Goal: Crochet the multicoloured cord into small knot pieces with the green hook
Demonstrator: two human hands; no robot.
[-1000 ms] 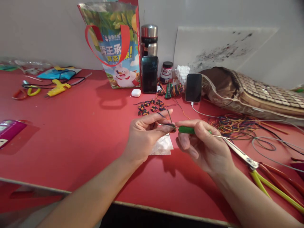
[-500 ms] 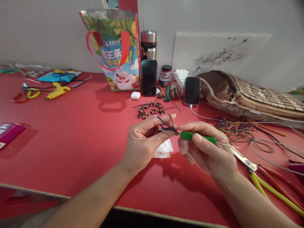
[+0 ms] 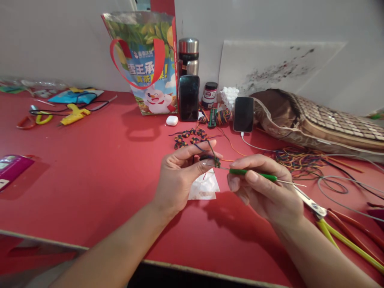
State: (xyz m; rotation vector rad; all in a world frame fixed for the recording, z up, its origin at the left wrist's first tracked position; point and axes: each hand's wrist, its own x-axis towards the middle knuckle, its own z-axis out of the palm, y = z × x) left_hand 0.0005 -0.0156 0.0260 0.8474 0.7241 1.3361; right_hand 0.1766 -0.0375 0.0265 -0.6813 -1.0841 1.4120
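Between the thumb and fingers of my left hand (image 3: 180, 176) is a small dark multicoloured crochet piece (image 3: 215, 161). A strand of dark yarn (image 3: 210, 149) loops over its raised index finger. My right hand (image 3: 267, 188) is closed round the green handle of a crochet hook (image 3: 253, 174). The hook's thin metal shaft runs left through or against the crochet piece, and its tip shows by my left thumb. Below the hands lies white paper (image 3: 204, 187) on the red table (image 3: 99, 192). Several finished knotted multicoloured pieces (image 3: 181, 141) sit just behind.
Scissors (image 3: 318, 210) lie right of my right hand, near tangled yarn (image 3: 297, 162). Two phones (image 3: 189, 98), a yarn ball (image 3: 223, 117), a jar (image 3: 209, 95) and a printed bag (image 3: 150, 68) stand at the back. A yellow glue gun (image 3: 75, 115) lies left.
The hook's handle has drawn slightly right, away from the crochet piece, and more of its metal shaft shows. My left index finger has lowered and shifted a little left.
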